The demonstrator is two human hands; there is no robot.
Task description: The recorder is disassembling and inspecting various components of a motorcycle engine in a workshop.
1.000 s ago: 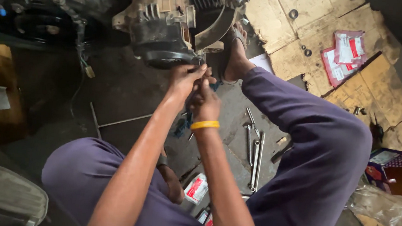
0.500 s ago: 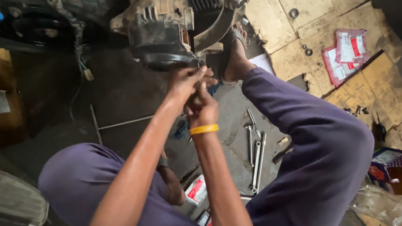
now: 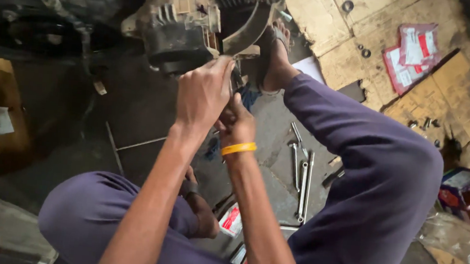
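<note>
Right below the engine point(image 3: 184, 30), left hand point(image 3: 203, 93) and right hand point(image 3: 237, 124) meet, fingers curled on something hidden; spanners point(image 3: 301, 173) lie nearby.

Engine point(image 3: 199, 17) cut off by top edge; left hand point(image 3: 203, 93) hides right hand's point(image 3: 237, 124) grip.

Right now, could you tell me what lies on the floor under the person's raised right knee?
Beside the right knee, several spanners lie on the dark floor, next to both hands. Whatever sits directly beneath the leg is covered.
</note>
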